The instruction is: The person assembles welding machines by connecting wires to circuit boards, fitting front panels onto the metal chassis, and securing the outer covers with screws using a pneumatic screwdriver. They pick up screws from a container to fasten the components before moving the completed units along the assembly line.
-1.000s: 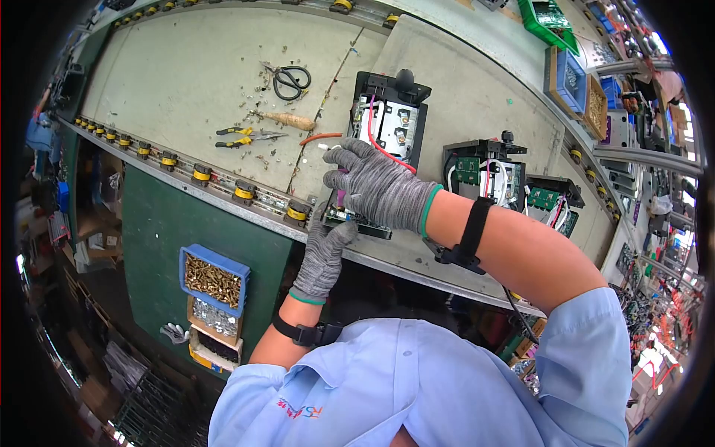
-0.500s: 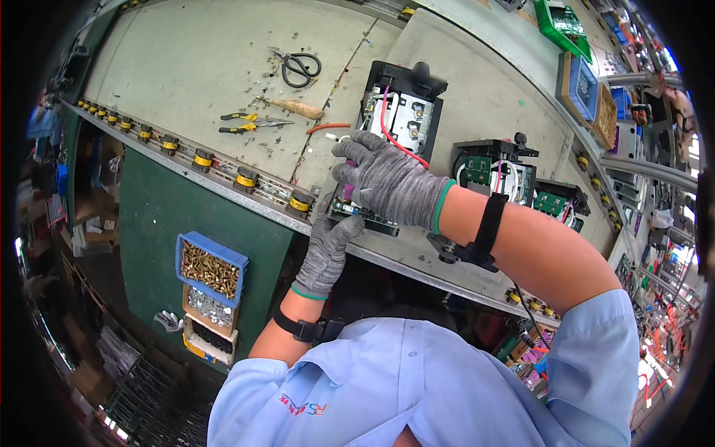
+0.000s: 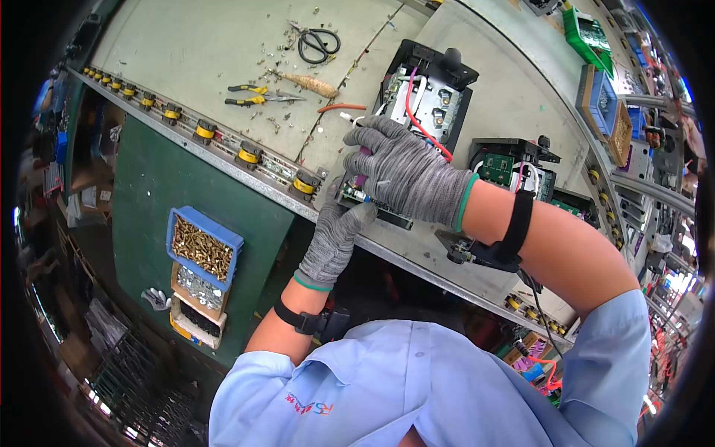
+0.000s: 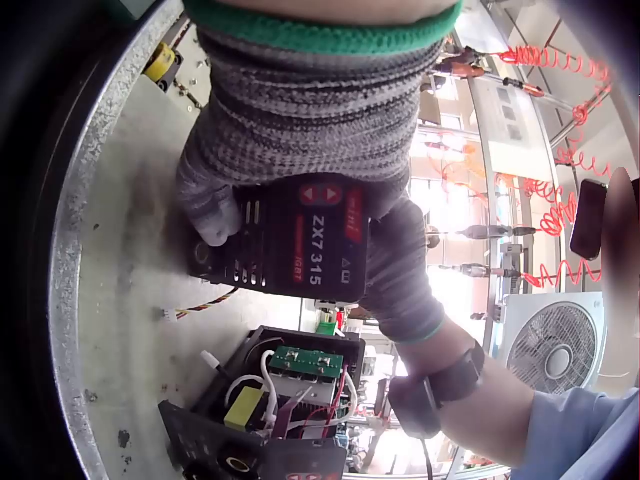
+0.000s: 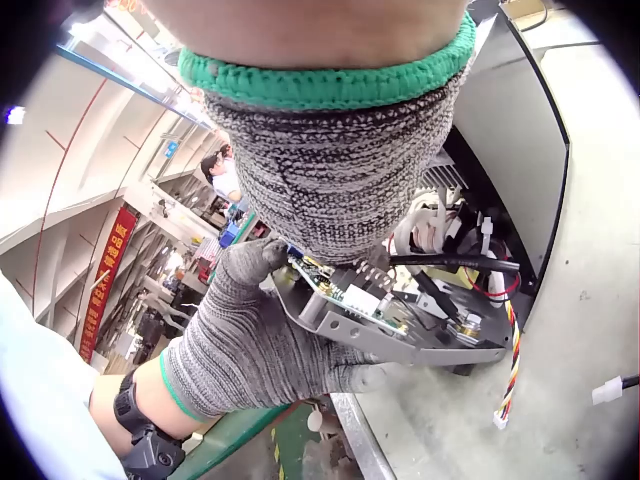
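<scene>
Both hands wear grey knit gloves. In the head view the left hand (image 3: pixel 335 238) grips the front panel of an opened black device (image 3: pixel 451 63) at the bench's near edge. The left wrist view shows this panel (image 4: pixel 318 240) marked ZX7 315, with the left thumb at one edge. Bent over the panel's inner side is the right hand (image 3: pixel 417 171), near a purple part (image 3: pixel 361 179); its fingertips are mostly hidden. In the right wrist view, the left hand (image 5: pixel 255 345) holds the metal-edged panel (image 5: pixel 430 352) from below, beneath the right hand (image 5: pixel 330 180).
Pliers (image 3: pixel 262 97), black-handled scissors (image 3: pixel 319 46) and a tapered tan tool (image 3: pixel 311 84) lie left of the device among scattered bits. Another opened unit (image 3: pixel 497 170) stands to the right. A blue bin (image 3: pixel 234 242) of brass-coloured parts sits below the bench edge.
The head view has shifted, so the bench items appear farther right and higher. Both hands stay at the device's front panel, with only slight movement of the right hand.
</scene>
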`<move>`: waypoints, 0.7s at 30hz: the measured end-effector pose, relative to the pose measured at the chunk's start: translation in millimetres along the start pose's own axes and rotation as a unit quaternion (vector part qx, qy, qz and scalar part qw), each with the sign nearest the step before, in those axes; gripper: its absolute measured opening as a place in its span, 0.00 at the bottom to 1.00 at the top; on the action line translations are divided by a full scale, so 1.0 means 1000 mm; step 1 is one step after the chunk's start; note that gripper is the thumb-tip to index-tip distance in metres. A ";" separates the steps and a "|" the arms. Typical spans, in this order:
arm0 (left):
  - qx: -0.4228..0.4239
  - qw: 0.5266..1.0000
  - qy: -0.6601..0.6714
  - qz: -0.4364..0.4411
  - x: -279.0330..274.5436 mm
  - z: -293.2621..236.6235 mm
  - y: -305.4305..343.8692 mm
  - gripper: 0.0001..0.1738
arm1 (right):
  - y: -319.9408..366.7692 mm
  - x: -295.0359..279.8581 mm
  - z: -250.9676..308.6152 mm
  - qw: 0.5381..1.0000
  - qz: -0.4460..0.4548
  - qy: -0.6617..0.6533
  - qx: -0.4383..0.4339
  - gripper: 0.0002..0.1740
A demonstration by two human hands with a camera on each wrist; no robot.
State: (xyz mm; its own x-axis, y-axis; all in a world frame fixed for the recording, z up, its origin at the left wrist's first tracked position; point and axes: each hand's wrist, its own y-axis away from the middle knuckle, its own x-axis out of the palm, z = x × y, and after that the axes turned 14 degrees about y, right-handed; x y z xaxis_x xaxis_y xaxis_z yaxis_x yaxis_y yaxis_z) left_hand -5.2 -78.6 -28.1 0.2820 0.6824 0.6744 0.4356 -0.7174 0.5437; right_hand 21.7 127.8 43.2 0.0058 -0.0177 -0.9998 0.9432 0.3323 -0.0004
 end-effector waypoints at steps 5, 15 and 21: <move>0.004 1.000 -0.012 -0.015 0.009 -0.003 0.001 0.40 | 0.000 -0.003 0.003 0.998 0.020 0.059 0.005 0.11; -0.028 0.997 -0.070 -0.026 0.021 -0.021 -0.005 0.31 | 0.117 -0.054 0.102 0.820 -0.053 -0.392 0.413 0.15; -0.054 0.993 -0.102 -0.035 0.019 -0.025 -0.005 0.32 | 0.093 0.111 0.148 0.628 -0.053 -0.393 0.669 0.17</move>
State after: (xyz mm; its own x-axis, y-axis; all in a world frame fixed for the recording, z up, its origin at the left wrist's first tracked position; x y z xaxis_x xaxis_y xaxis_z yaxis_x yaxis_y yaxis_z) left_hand -23.6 -65.7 -5.2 0.4268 0.7373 0.5237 0.3686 -0.6706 0.6438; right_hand 158.8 17.1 -64.7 -0.4143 -0.6082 -0.6771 0.3835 -0.7914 0.4761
